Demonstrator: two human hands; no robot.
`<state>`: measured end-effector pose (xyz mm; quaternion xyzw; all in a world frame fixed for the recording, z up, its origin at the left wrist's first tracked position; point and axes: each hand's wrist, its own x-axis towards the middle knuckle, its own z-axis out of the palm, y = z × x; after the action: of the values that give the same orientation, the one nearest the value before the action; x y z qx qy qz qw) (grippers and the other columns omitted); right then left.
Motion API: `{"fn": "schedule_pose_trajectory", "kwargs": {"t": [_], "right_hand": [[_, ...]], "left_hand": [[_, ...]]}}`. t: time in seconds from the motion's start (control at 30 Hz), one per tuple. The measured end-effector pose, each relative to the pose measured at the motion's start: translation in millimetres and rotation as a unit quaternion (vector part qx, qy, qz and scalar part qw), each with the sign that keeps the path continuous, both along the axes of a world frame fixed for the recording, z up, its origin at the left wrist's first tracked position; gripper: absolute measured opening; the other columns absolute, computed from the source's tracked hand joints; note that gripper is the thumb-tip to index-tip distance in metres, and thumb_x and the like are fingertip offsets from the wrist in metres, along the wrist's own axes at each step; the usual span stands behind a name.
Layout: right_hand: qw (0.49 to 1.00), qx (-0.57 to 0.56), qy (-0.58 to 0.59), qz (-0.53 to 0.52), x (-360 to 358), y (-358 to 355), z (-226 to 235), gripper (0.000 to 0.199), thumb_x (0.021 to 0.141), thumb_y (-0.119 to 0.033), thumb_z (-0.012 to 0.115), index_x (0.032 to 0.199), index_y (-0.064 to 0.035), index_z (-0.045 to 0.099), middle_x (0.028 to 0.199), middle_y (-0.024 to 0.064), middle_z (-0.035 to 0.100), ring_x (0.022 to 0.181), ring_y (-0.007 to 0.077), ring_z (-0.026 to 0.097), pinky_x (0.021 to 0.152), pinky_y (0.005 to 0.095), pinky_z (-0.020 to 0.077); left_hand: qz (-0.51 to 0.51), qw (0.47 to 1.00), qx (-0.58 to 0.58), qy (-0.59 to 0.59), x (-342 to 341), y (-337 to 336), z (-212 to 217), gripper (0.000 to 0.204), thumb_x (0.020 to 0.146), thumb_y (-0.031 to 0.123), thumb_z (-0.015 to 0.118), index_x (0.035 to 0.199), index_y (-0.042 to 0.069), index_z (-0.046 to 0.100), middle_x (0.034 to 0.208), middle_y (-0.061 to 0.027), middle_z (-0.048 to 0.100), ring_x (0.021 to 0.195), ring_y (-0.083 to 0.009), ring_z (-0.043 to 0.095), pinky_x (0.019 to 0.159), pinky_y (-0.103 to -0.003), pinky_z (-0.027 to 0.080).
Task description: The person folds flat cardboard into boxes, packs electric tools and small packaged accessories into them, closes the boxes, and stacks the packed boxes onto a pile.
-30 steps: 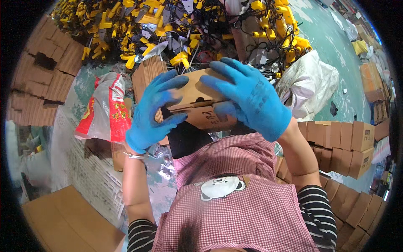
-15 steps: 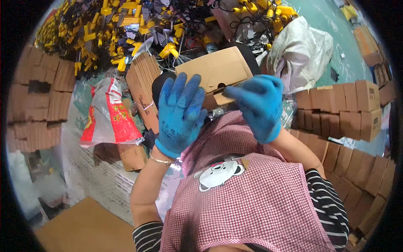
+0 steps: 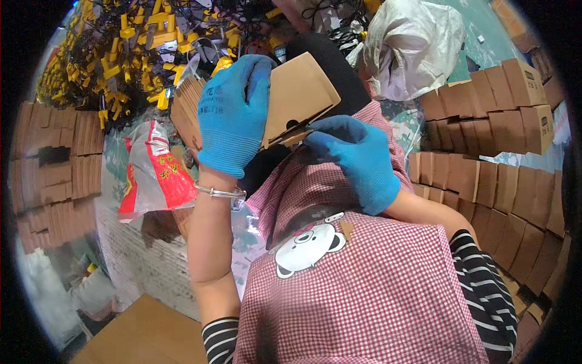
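Observation:
Both my hands wear blue gloves. My left hand (image 3: pixel 233 118) grips a small brown cardboard box (image 3: pixel 300 97) from its left side, holding it tilted above my lap. My right hand (image 3: pixel 357 158) is under the box's lower right edge, fingertips pinching a flap at the slit opening. A metal bangle sits on my left wrist. My lap is covered by a red-checked apron (image 3: pixel 370 285) with a bear picture.
A heap of yellow-and-black cable parts (image 3: pixel 139 42) lies ahead. Rows of closed brown boxes (image 3: pixel 485 121) stack at the right, more at the left (image 3: pixel 54 164). A red-and-white plastic bag (image 3: pixel 151 176), a white sack (image 3: pixel 412 42), and flat cardboard (image 3: pixel 145 333).
The box has tilted and shifted right in view. My left hand moved onto its left face, while my right hand came down from the top to the lower edge at the flap.

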<state>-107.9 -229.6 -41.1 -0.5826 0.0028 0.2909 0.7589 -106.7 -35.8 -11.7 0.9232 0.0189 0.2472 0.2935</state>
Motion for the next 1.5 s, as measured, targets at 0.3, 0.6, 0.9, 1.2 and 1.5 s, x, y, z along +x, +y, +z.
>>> {"fn": "schedule_pose_trajectory", "kwargs": {"t": [0.3, 0.6, 0.9, 1.2, 1.5], "right_hand": [[0.999, -0.006, -0.037, -0.002, 8.2, 2.7, 3.2, 0.029, 0.085, -0.02, 0.079, 0.097, 0.0014, 0.064, 0.082, 0.0046, 0.068, 0.069, 0.0086, 0.063, 0.062, 0.0219, 0.0507], [0.998, -0.01, 0.02, 0.066, 20.7, 1.1, 16.4, 0.033, 0.091, -0.016, 0.071, 0.11, 0.0077, 0.057, 0.096, 0.0131, 0.069, 0.079, 0.0182, 0.07, 0.071, 0.0285, 0.0598], [0.937, 0.268, 0.217, 0.064, 26.2, -5.3, 30.4, 0.022, 0.094, -0.013, 0.067, 0.106, 0.0052, 0.061, 0.096, 0.0142, 0.07, 0.094, 0.0203, 0.07, 0.084, 0.032, 0.0579], [0.632, -0.253, -0.731, 0.041, 96.6, -21.5, 62.6, 0.047, 0.076, -0.017, 0.071, 0.122, -0.0064, 0.064, 0.116, 0.0115, 0.066, 0.105, 0.0292, 0.065, 0.092, 0.0411, 0.0505], [0.658, -0.344, -0.669, 0.0, 193.2, -82.5, 88.4, 0.085, 0.058, -0.022, 0.089, 0.133, -0.0053, 0.052, 0.115, 0.0163, 0.062, 0.112, 0.039, 0.057, 0.098, 0.0475, 0.0435]], "left_hand": [[-0.011, 0.999, 0.024, -0.037, 5.1, -7.2, 5.5, 0.019, 0.095, 0.021, 0.059, 0.102, 0.006, 0.067, 0.092, -0.0165, 0.068, 0.085, -0.0368, 0.063, 0.075, -0.044, 0.049], [-0.016, 0.999, 0.02, -0.028, 8.8, -9.1, 3.1, 0.018, 0.093, 0.02, 0.061, 0.101, 0.006, 0.068, 0.089, -0.0154, 0.068, 0.084, -0.0357, 0.064, 0.076, -0.043, 0.049], [-0.128, 0.978, 0.164, 0.011, -13.9, 4.4, 27.4, 0.053, 0.086, 0.025, 0.067, 0.134, 0.006, 0.055, 0.118, -0.0167, 0.061, 0.111, -0.0354, 0.056, 0.102, -0.051, 0.038], [-0.115, 0.984, 0.138, -0.012, -8.8, -1.9, 24.7, 0.072, 0.061, 0.027, 0.082, 0.126, 0.005, 0.06, 0.115, -0.0149, 0.063, 0.107, -0.0363, 0.059, 0.101, -0.05, 0.044], [0.018, 0.967, 0.116, -0.225, 19.9, 1.6, 78.1, 0.058, 0.096, 0.03, 0.066, 0.14, -0.002, 0.047, 0.139, -0.0185, 0.053, 0.128, -0.034, 0.049, 0.112, -0.047, 0.034]]}}
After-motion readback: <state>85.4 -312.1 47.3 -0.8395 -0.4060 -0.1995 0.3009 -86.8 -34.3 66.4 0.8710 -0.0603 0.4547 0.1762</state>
